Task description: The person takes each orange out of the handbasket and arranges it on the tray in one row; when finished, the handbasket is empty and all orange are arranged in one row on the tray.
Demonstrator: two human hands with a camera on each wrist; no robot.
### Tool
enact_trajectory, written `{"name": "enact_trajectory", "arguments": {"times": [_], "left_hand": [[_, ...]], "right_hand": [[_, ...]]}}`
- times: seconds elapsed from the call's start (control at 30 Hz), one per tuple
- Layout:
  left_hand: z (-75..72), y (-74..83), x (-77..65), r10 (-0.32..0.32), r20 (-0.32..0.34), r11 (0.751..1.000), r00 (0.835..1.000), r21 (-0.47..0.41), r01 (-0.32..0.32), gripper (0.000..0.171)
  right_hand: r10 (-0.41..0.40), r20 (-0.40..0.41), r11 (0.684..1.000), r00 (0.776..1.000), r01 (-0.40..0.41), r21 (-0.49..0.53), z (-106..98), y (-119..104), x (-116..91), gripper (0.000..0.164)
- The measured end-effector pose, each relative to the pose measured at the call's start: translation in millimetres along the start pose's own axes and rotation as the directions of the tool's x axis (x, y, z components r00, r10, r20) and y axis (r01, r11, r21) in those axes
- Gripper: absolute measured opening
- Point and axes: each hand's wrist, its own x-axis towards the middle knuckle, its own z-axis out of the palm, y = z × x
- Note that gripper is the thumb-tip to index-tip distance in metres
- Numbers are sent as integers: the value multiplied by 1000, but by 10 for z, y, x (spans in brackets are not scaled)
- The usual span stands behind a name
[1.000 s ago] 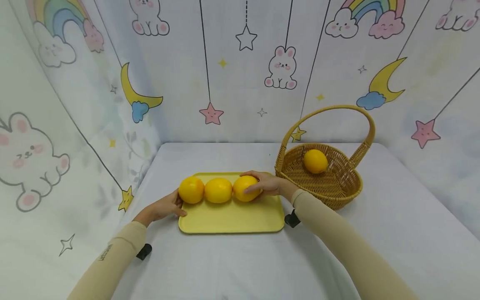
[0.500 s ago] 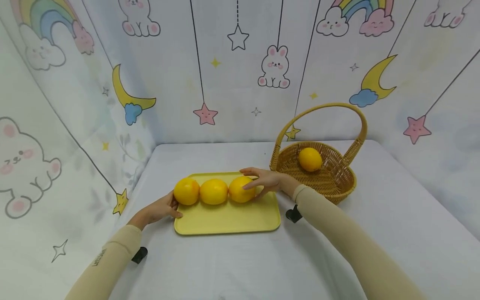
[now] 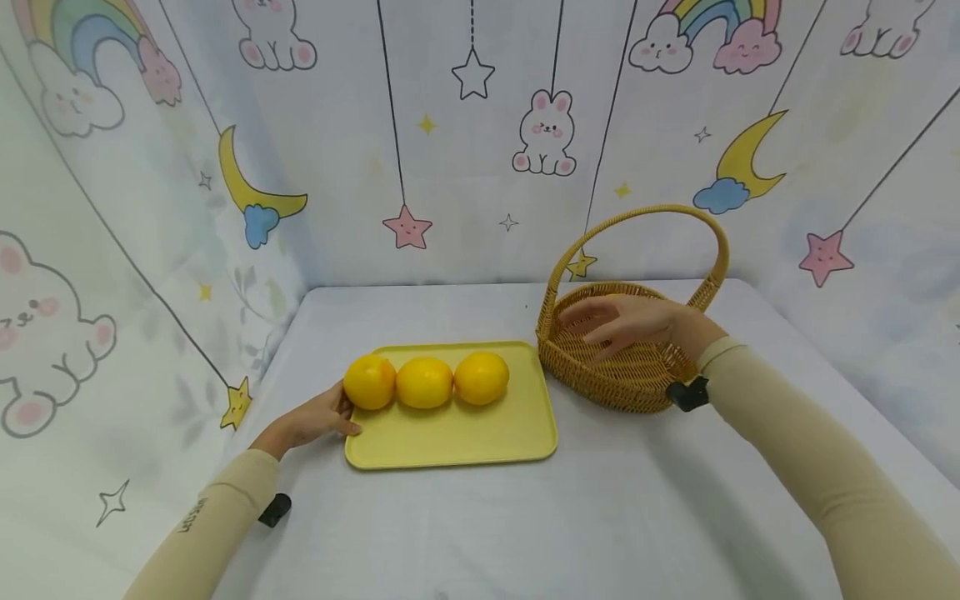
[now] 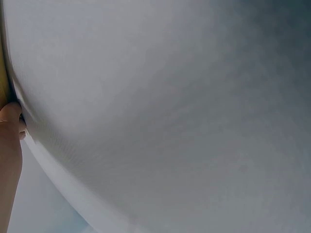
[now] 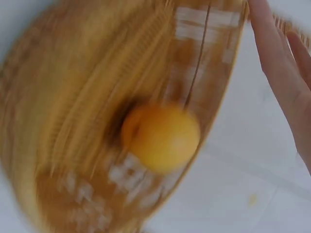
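Note:
My left hand [image 3: 311,419] holds the left edge of a yellow tray [image 3: 457,442], its thumb at the rim beside the leftmost orange. In the left wrist view, part of that hand [image 4: 12,121] shows at the yellow edge. Three oranges sit in a row along the tray's back half: a left orange [image 3: 370,382], a middle orange [image 3: 424,383] and a right orange [image 3: 482,378]. Over the wicker basket [image 3: 600,387] hovers my right hand [image 3: 637,321], fingers spread loosely and holding nothing. One orange [image 5: 163,138] lies inside the basket, mostly hidden by that hand in the head view.
The basket's tall arched handle [image 3: 645,212] rises behind the right hand. A white cloth [image 3: 420,533] covers the table. A patterned curtain [image 3: 337,125] stands along the back and sides. A black wrist camera [image 3: 687,394] hangs under the right wrist.
My right hand has left the right orange on the tray and moved right, over the basket. The three oranges stay in their row. My left hand remains at the tray's edge.

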Motion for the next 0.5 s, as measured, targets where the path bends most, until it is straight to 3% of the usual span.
{"name": "enact_trajectory", "arguments": {"times": [0.27,0.5], "left_hand": [[3,14,-14,3,10,1000,1000,-12,-3,105],[8,28,-27,5,2,1000,1000,-12,-5,105]], "right_hand": [[80,-212,993,974,-58,105,-618,195,-389,69],[159,-383,983,910,-109,149,-834,396,-378,78]]}}
